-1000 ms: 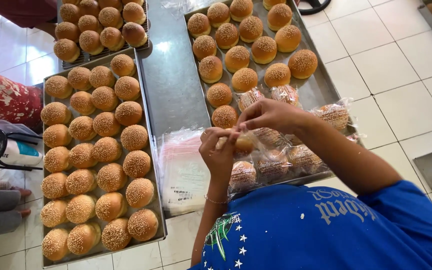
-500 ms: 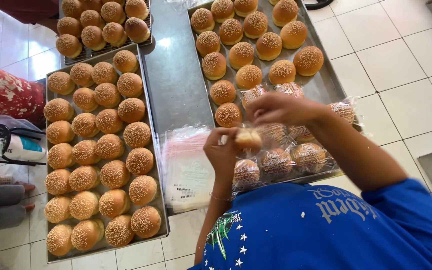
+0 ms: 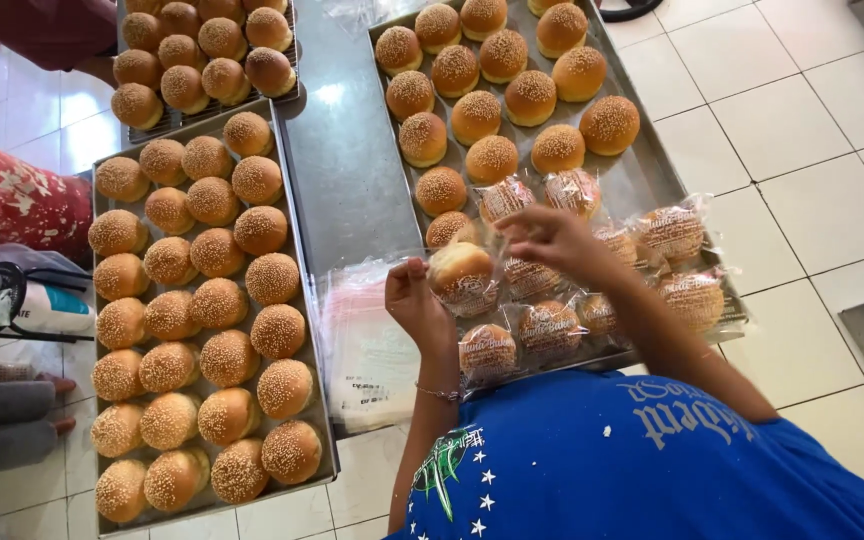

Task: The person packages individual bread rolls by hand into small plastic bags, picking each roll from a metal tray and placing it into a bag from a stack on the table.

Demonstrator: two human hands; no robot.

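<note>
A sesame bun (image 3: pixel 462 272) sits inside a clear printed plastic bag, held up between my two hands above the near end of the right metal tray (image 3: pixel 652 180). My left hand (image 3: pixel 417 303) pinches the bag's left edge. Opposite it, my right hand (image 3: pixel 544 240) grips the right side with its fingers curled. Under and around my hands lie several bagged buns (image 3: pixel 550 325) on that tray. Bare sesame buns (image 3: pixel 492 100) fill the tray's far half.
A long tray of sesame buns (image 3: pixel 207 320) lies at the left and another tray (image 3: pixel 202 50) behind it. A stack of clear bags (image 3: pixel 372 350) lies between the trays. Another person's red sleeve (image 3: pixel 12 200) and grey-clad limb (image 3: pixel 2 425) are at the left edge.
The bagged bun has risen slightly between my hands, and my right hand has shifted along the bag's top. The camera view has drifted a little.
</note>
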